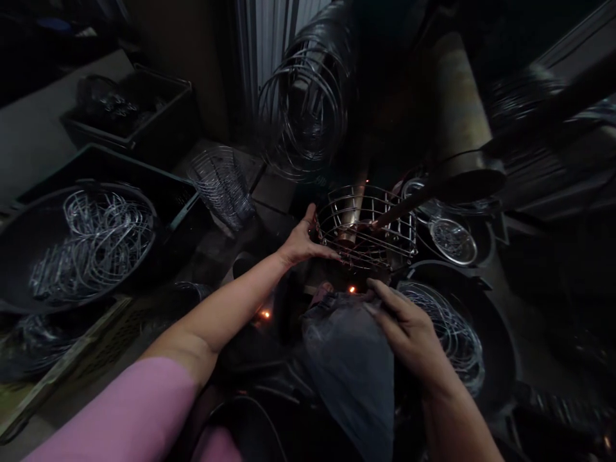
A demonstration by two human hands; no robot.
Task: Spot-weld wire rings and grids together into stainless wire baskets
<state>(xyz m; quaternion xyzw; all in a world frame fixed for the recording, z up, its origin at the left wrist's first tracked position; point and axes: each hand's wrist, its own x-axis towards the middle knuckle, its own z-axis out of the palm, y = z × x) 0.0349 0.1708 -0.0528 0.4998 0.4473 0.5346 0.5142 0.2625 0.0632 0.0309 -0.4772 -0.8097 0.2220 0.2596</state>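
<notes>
My left hand (303, 240) is at the left side of a round wire basket (404, 234), its thumb and fingers gripping the basket's wires. Two copper-coloured metal electrodes (350, 231) reach into the basket, one from above and one slanting in from the right. Just below the basket, my right hand (409, 324) lies by a grey-clad knee (351, 346). Its fingers point forward, somewhat apart, and I see nothing held in them. Small orange sparks glow near the knee and below my left forearm.
A dark basin of bent wire pieces (96, 250) stands at left; another basin with wire rings (447, 327) is at right. Stacked wire frames (221, 183) and large wire hoops (303, 115) stand behind. A thick machine cylinder (462, 102) overhangs the right side.
</notes>
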